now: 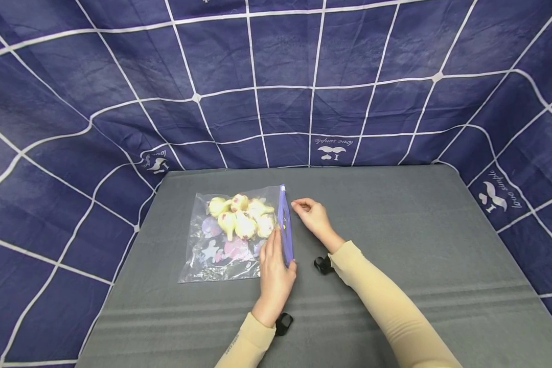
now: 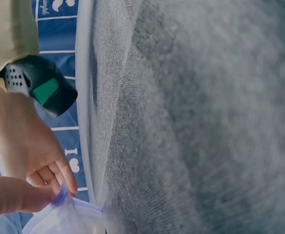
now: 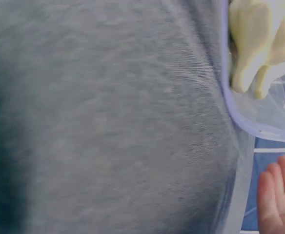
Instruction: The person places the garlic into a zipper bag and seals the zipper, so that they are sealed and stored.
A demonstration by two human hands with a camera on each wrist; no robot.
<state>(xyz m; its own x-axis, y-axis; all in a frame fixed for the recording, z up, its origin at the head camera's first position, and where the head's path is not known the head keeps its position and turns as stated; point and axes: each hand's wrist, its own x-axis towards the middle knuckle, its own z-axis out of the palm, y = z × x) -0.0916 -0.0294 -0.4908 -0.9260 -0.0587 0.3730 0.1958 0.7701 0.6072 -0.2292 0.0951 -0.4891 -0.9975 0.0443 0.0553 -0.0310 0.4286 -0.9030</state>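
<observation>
A clear zip bag (image 1: pixel 198 266) with a purple zip strip (image 1: pixel 289 248) lies on the grey table, its mouth towards the right and parted in the middle. Several cream, bulb-shaped pieces (image 1: pixel 245 225) with small purplish marks are inside. Purple, pink and pale shapes show lower on the bag. My left hand (image 1: pixel 274 271) holds the near corner by the zip, fingers extended over the plastic; in the left wrist view the thumb (image 2: pixel 30 195) presses the purple edge (image 2: pixel 64 197). My right hand (image 1: pixel 314 217) hovers just right of the strip's far end, apart from it, holding nothing visible.
A small white zip slider (image 1: pixel 283 188) sits at the far end of the strip. Black wrist cameras (image 1: pixel 323 265) are strapped under both sleeves. Blue cloth (image 1: pixel 285 112) with white grid lines rises behind the grey table (image 1: pixel 418 230) and along both sides.
</observation>
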